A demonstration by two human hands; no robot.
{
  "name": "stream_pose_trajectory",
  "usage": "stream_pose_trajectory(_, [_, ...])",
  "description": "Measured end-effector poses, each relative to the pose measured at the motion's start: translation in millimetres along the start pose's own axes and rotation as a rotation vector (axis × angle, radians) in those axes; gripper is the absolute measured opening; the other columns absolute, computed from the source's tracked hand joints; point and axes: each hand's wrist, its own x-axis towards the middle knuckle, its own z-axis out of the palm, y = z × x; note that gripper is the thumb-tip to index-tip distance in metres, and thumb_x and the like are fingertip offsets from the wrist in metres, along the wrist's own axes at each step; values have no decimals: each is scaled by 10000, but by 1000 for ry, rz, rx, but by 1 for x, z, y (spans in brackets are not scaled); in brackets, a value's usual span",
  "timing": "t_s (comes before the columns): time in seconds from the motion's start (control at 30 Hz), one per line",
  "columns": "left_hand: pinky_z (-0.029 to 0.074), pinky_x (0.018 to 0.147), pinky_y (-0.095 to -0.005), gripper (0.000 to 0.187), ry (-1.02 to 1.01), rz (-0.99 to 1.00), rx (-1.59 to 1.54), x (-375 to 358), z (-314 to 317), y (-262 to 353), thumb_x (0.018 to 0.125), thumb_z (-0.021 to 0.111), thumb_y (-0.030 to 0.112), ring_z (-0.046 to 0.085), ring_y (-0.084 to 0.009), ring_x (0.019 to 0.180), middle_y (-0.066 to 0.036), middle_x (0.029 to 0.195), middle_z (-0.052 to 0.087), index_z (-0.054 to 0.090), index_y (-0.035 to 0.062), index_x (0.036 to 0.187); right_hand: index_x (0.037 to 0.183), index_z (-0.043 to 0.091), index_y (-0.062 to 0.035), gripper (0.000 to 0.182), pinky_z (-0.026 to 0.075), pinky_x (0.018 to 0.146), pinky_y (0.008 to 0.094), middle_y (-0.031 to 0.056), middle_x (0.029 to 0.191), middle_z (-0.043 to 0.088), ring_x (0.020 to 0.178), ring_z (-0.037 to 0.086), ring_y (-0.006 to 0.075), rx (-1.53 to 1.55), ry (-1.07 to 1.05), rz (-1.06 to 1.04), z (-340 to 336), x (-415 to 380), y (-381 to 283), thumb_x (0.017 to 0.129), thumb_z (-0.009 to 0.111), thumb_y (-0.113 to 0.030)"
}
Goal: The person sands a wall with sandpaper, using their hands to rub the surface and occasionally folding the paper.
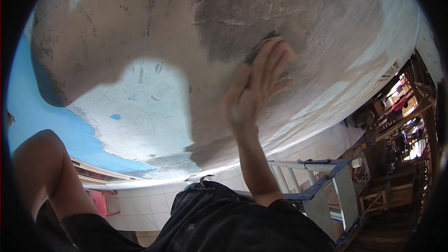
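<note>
My right hand (254, 84) reaches up to the wall (224, 88) in front of me, its fingers pressed together over a thin dark-edged flat piece (271, 34). The palm side and most of that piece are hidden behind the fingers, and the hand is slightly blurred. Around it the wall surface is grey and rough, with a darker damp-looking patch (233, 14) above and to the left. My left arm (46, 158) is bent at the elbow on the left side; its hand is out of view.
Blue paint (51, 116) with a ragged edge covers the wall's left part. A metal stepladder (322, 182) with blue fittings stands at my right. A pink plastic stool (99, 203) is on the white tiles at lower left. Wooden beams and clutter (396, 158) fill the far right.
</note>
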Motion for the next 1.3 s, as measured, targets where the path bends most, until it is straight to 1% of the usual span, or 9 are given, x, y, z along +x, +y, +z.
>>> stream_pose_trajectory(0.23, [309,1058,-529,445,275,-34,4,-21,-9,-1,908,488,493,418,-327,1263,-150,1298,501,588,99,1088,1516,160,-86,576,-202,1045,616,166,1582,35,1455,-22,359,62,-8,-28,11,-32,-25,1023,263,-366])
stream_pose_trajectory(0.37, [326,1042,-540,552,1180,-170,245,-104,23,-14,899,458,570,423,-369,1250,-198,1288,489,553,85,1142,1507,208,-80,564,-203,1047,609,172,1576,96,1458,7,353,-46,-16,-61,6,-19,-7,1024,274,-362])
stream_pose_trajectory(0.43, [241,1103,-582,468,607,-332,448,-170,30,-16,909,392,455,374,-397,1292,-254,1256,477,577,40,1020,1500,235,-70,555,-199,1045,614,177,1571,124,1459,26,354,-14,12,-16,-3,3,-7,1024,278,-353])
stream_pose_trajectory(0.5, [382,984,-498,439,567,-657,616,-222,44,-12,965,421,468,455,-352,1182,-206,1240,491,574,58,997,1493,257,-63,546,-193,1042,621,179,1568,144,1458,43,358,22,14,40,-11,17,-11,1026,280,-344])
stream_pose_trajectory(0.7, [413,869,-413,224,546,-975,1065,-254,73,-3,978,499,253,499,-253,1069,-124,1045,531,539,33,970,1493,255,-52,540,-155,1045,639,194,1567,135,1453,44,384,-36,-94,7,-1,-41,-9,1029,281,-326])
stream_pose_trajectory(0.8, [407,865,-430,277,416,-897,1232,-252,49,1,986,444,294,480,-271,1086,-127,983,543,545,36,980,1490,250,-35,550,-165,1045,633,206,1563,134,1453,35,385,15,-37,5,-7,-11,-1,1028,282,-332])
stream_pose_trajectory(0.9, [419,917,-431,423,533,-563,909,-200,25,10,979,410,438,496,-230,1064,-68,1018,537,563,46,1016,1488,238,-19,561,-158,1049,632,207,1565,125,1451,26,391,43,20,36,-9,12,-3,1030,266,-340])
stream_pose_trajectory(1.03, [416,906,-428,412,265,-260,461,-106,10,15,975,411,448,489,-230,1043,-62,1009,531,563,69,1028,1492,222,-19,568,-110,1061,646,198,1570,109,1449,7,399,72,-51,44,-2,-24,-14,1034,240,-354])
stream_pose_trajectory(1.3, [408,884,-422,392,101,-208,256,-60,11,14,968,413,468,474,-229,1000,-50,991,520,563,116,1050,1492,211,-10,592,-97,1075,630,212,1567,93,1449,-22,396,114,-65,84,-15,3,-8,1029,231,-379])
